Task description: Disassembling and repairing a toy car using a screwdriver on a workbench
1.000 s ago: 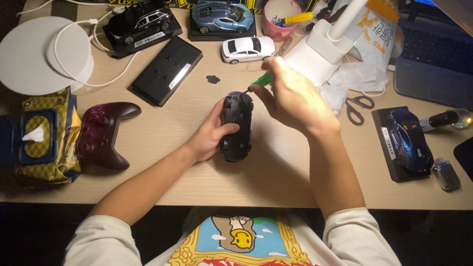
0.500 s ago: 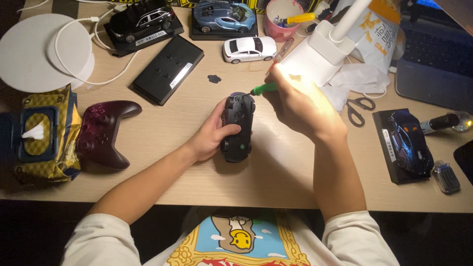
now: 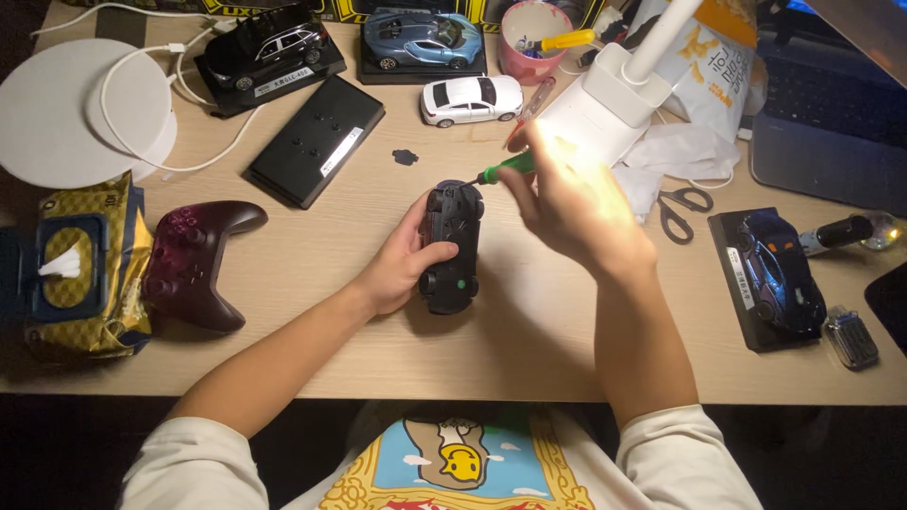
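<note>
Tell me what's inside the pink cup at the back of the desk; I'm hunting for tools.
A yellow-handled tool sticks out of the pink cup over its rim. The tool's tip and anything deeper in the cup are hidden.

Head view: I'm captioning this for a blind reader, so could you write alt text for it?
A person's left hand steadies a black model car lying underside up on a wooden desk, while the right hand works a green-handled screwdriver at its front end. Other model cars, a dark red game controller and scissors lie around.

The right hand (image 3: 576, 203) covers most of the green screwdriver (image 3: 505, 168), its tip too small to tell, and the laptop (image 3: 831, 113) at upper right is cut off by the frame edge
</note>
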